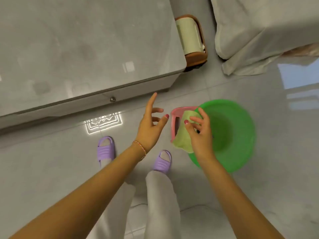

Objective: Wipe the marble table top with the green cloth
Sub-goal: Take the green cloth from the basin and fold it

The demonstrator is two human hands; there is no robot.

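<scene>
Pinching the soft pale-green cloth (183, 135) in our right hand (201, 133), we judged it limp, light; left hand (151, 126) hung spread, empty.

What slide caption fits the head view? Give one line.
Right hand picks up green cloth at basin; left hand open beside table.

Counted in view:
- 1 marble table top (77, 45), far left.
- 1 green cloth (183, 135), centre right.
- 1 green basin (233, 135), right.
- 1 pink stool (176, 121), just left of basin.
- 2 hands: left hand (151, 128), right hand (201, 133).
- 2 purple slippers (105, 149), near centre.
- 1 brown basket (195, 57), far centre.
- 1 draped white sheet (259, 31), far right.
</scene>
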